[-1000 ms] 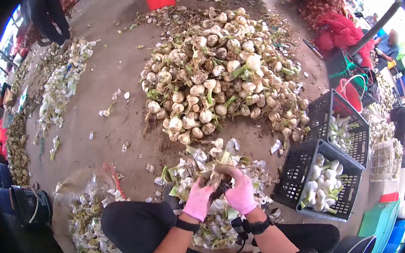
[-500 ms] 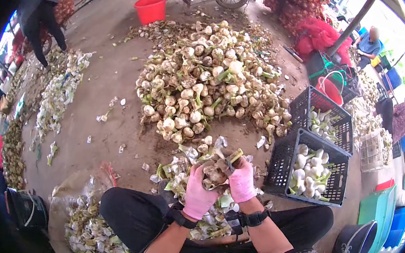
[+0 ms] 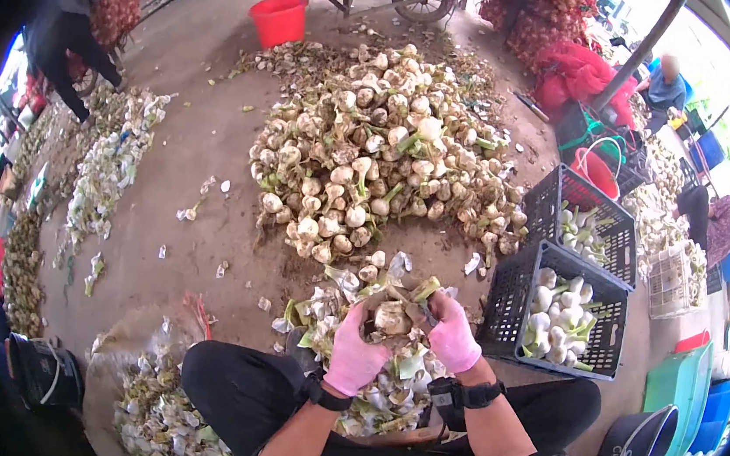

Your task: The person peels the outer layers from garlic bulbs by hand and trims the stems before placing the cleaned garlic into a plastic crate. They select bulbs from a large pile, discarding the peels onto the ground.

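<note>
A garlic bulb (image 3: 391, 318) with brown, soiled outer skin is held before me, above a heap of peelings. My left hand (image 3: 355, 355), in a pink glove, is closed around the bulb's left side. On the other side, my right hand (image 3: 455, 335), also pink-gloved, pinches a strip of brownish garlic skin by the stem (image 3: 426, 288). Its fingertips are partly hidden, so any small tool there cannot be made out. Beneath both hands lie white and green garlic peelings (image 3: 403, 381), between my crossed legs.
A large pile of unpeeled garlic (image 3: 372, 158) lies ahead. At right stand a black crate (image 3: 507, 299) of clean bulbs, another crate (image 3: 552, 198) behind it and a red bucket (image 3: 596, 173). A red basin (image 3: 278, 19) sits beyond. People work at far left and right.
My right hand has moved slightly right and down, away from the bulb, with skin pulled outward. More of the bulb's pale side shows. The view has shifted slightly.
</note>
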The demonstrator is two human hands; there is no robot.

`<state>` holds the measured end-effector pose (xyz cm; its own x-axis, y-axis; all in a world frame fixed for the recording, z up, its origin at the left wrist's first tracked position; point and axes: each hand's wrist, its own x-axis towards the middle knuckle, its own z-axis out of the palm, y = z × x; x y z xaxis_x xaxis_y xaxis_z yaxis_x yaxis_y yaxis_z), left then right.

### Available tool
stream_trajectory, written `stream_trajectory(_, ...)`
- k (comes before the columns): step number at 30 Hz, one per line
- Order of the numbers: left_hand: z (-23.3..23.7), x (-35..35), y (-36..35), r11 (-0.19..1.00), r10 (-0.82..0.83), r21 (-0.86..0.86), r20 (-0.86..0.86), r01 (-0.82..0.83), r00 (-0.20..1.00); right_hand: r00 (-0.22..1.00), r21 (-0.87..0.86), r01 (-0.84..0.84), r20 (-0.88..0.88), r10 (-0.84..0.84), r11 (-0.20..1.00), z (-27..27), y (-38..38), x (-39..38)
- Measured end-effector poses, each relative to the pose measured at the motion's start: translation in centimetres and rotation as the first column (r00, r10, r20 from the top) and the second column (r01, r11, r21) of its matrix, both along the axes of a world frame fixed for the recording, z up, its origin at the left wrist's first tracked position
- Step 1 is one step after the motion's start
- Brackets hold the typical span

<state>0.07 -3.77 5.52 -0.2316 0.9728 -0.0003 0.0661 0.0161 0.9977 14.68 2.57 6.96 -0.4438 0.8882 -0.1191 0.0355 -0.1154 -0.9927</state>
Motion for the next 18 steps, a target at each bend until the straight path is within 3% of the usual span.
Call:
stream_trajectory(2, 0.4, 0.2, 0.0, 0.999, -0.042, -0.029, 0.049, 0.043, 0.998, 0.998, 0.049, 0.02, -0.058, -0.017, 0.999, -0.4, -0.4, 0.1)
stream_trajectory(6, 0.2, 0.4, 0.2, 0.998, -0.06, -0.026, 0.115, 0.063, 0.992, 0.993, 0.123, 0.113, 0.027, -0.117, 0.986, -0.3, -0.9, 0.0)
stream_trajectory(8, -0.4, 0.6, 0.3, 0.996, -0.061, -0.019, 0.53, 0.083, 0.846, 0.986, 0.156, 0.12, 0.095, -0.136, 0.981, -0.2, -0.9, 0.4)
stream_trajectory(10, -0.9, 0.0, 0.3, 0.994, -0.097, 0.013, 0.509, 0.105, 0.855, 0.962, 0.234, 0.151, 0.189, -0.198, 0.96, 0.0, -0.9, 0.7)
stream_trajectory(12, -1.5, -0.1, 0.3, 0.991, -0.128, 0.039, 0.489, 0.125, 0.863, 0.958, 0.227, 0.183, 0.176, -0.225, 0.957, 0.1, -1.0, 0.6)
stream_trajectory(14, -1.9, 0.0, 0.4, 0.983, -0.09, -0.05, 0.702, 0.175, 0.707, 0.953, 0.222, 0.218, 0.161, -0.256, 0.95, 0.4, -0.8, 0.7)
stream_trajectory(15, -1.9, 0.0, 0.5, 0.983, -0.091, -0.05, 0.701, 0.176, 0.707, 0.946, 0.259, 0.171, 0.226, -0.232, 0.95, 0.6, -0.6, 0.8)
stream_trajectory(17, -1.5, -0.1, 0.8, 0.956, 0.002, -0.131, 0.898, 0.263, 0.439, 0.934, 0.293, 0.122, 0.29, -0.21, 0.948, 0.3, -0.4, 1.2)
stream_trajectory(18, -1.4, -0.1, 0.8, 0.937, 0.066, -0.158, 0.956, 0.312, 0.287, 0.965, 0.235, 0.118, 0.202, -0.168, 0.965, -0.4, -0.3, 1.5)
